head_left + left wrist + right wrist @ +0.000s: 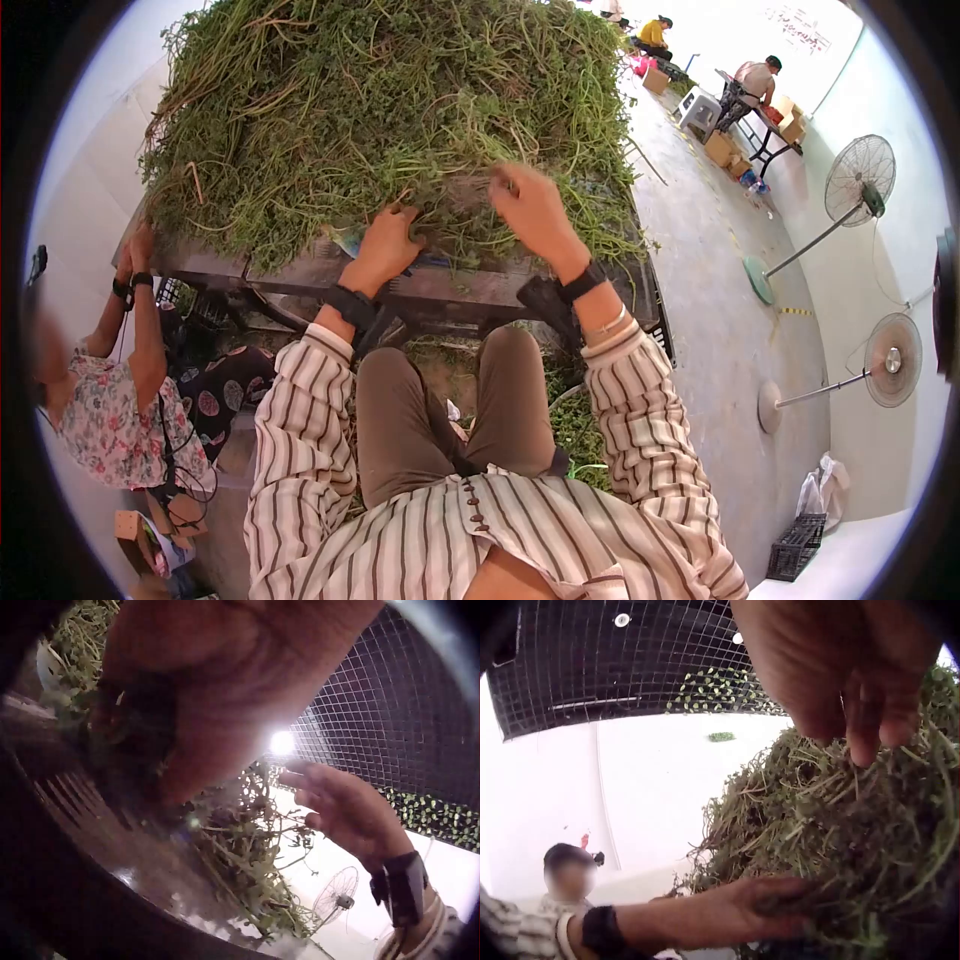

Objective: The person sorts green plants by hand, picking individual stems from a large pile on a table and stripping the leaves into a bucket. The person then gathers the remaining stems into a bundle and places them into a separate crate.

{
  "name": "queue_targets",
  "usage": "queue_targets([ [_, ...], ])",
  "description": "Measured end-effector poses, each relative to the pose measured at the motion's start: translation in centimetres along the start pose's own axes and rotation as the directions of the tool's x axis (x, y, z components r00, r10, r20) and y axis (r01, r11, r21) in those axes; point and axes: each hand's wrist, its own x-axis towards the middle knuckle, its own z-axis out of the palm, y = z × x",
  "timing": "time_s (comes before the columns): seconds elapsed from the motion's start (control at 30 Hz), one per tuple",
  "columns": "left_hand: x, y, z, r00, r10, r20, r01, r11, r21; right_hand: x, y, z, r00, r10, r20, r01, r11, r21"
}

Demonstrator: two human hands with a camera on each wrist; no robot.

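Observation:
A large heap of green leafy stems covers a dark table. My left hand is at the heap's near edge, low over the boards, fingers bent toward the greens. In the left wrist view its thumb points down and deep shadow fills the space under the palm; I cannot tell whether stems are gripped there. My right hand is raised over the front of the heap, slightly blurred. Its fingers are loosely bent and point down at the stems in the right wrist view, with nothing visible held.
Another person's hands rest at the table's left corner. Two standing fans are along the right wall, with a black crate farther down. Loose greens lie under the table. Two people work in the background near cardboard boxes.

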Motion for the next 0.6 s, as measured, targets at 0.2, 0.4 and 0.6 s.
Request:
queue_targets([
  [0.2, -1.8, 1.4, -1.8, 0.992, -0.025, 0.122, 0.047, 0.983, -0.175, 3.6, 1.6, 3.6, 0.952, -0.142, -0.269, 0.138, 0.99, -0.032],
  [0.4, -4.3, 3.3, -3.2, 0.969, -0.16, -0.187, 0.076, 0.917, -0.391, -1.1, -0.9, 6.4, 0.98, -0.163, 0.116, 0.18, 0.971, -0.156],
  [0.6, -4.6, 4.3, -1.4, 0.948, 0.199, -0.248, -0.232, 0.966, -0.112, -5.0, -0.8, 7.1, 0.976, -0.218, 0.009, 0.218, 0.972, -0.084],
])
